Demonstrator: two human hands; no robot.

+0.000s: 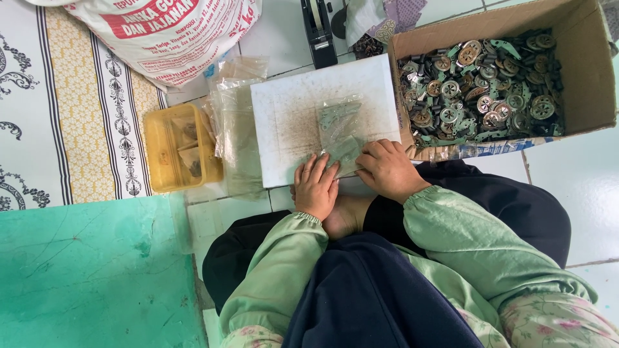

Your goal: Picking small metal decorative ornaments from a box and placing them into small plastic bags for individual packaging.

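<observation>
On the white board (293,122), head view: one clear plastic bag (340,132) of small parts at its near edge. Left hand (316,187) flat, fingers spread on the bag's corner; right hand (385,169) curled, pressing its other corner. One cardboard box (580,77) of metal parts touches the board's right edge; one yellow tray (174,148) stands left, bare floor tiles beyond.
</observation>
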